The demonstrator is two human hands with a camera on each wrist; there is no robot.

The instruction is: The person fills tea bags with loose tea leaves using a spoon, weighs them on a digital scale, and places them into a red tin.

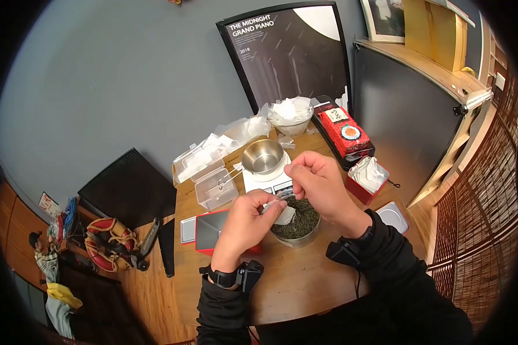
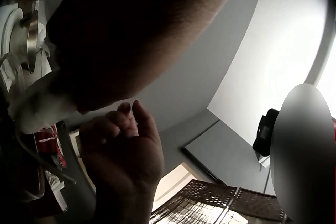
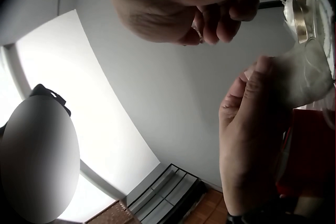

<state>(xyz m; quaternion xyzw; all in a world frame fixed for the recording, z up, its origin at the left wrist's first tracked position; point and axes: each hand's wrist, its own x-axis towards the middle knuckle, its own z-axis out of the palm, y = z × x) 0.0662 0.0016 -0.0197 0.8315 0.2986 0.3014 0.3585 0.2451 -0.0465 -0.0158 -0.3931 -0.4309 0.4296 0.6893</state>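
My left hand [image 1: 246, 223] pinches a small white translucent pouch [image 1: 286, 216], which hangs over a round metal bowl [image 1: 296, 243] of dark dry tea leaves [image 1: 303, 223]. In the right wrist view the pouch [image 3: 304, 74] spreads out past the left thumb. Raised just to the right of it, my right hand [image 1: 327, 190] has its fingers curled, thumb and index tips close together. I cannot tell whether a thin string sits between those tips. Beyond the hands, a smaller steel bowl [image 1: 263, 163] stands on a white scale [image 1: 252, 183].
An open red box [image 1: 205, 230] is left of the tea; another red box [image 1: 358, 191] with white pouches is right. A clear plastic container [image 1: 216, 192], a bowl of white packets [image 1: 292, 127] and a red package [image 1: 341, 123] stand further back. A lid [image 1: 392, 218] lies near the right edge.
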